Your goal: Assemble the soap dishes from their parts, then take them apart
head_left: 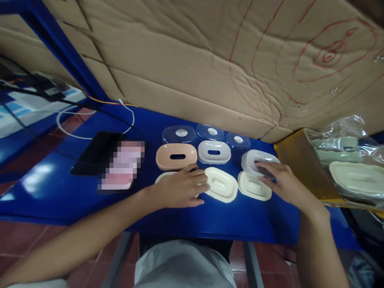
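Left hand (183, 187): curled over leftmost cream tray (162, 176), grip unclear
Right hand (283, 180): fingers at rightmost white dish (249, 162), hold unclear
Worktop (210, 222): blue

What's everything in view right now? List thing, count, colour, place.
Clear lids: three, transparent, back row
Peach slotted piece: one, peach, middle row left
White slotted pieces: two, white, middle row centre and right
Cream trays: three, cream, front row; leftmost mostly hidden
Blurred-screen device: one, pinkish, left of rows
Flat panel: one, black, beside device
Cables: several, white and black, left
Carton: one, brown, right
Bagged pieces: several, cream and green, in carton
Cardboard wall: brown, red drawing, behind
Table: one, blue, underneath
Left hand: one, bare, over leftmost tray
Right hand: one, bare, at right white piece
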`<state>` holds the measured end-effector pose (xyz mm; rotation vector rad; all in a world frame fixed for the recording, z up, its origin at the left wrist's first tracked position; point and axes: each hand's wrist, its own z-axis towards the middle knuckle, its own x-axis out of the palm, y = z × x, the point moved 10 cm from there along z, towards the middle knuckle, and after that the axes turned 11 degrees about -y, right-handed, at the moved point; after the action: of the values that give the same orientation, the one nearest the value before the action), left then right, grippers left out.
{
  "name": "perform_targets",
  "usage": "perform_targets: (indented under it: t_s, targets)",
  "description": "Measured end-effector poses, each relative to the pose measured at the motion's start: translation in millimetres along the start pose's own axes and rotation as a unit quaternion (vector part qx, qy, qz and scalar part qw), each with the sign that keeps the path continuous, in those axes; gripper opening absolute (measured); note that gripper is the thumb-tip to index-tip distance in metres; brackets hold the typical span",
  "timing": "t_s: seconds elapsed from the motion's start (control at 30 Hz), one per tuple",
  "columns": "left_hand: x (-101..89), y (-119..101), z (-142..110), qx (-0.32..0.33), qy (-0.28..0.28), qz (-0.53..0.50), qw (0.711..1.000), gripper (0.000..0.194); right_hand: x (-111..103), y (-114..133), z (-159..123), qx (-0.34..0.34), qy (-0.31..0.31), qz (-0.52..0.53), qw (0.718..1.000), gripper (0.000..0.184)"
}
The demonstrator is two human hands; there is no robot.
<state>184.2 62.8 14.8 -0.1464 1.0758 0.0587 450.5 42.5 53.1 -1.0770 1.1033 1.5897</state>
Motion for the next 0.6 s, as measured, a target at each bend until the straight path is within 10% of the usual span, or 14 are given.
perform_targets:
  t_s: [0.6]
  targets:
    - [-1.4, -9.7, 3.0, 0.013, 0.008, -0.009, 1.0, 0.007, 51.3, 9.4, 33.5, -0.016, -0.045, 0.015, 0.999, 0.035]
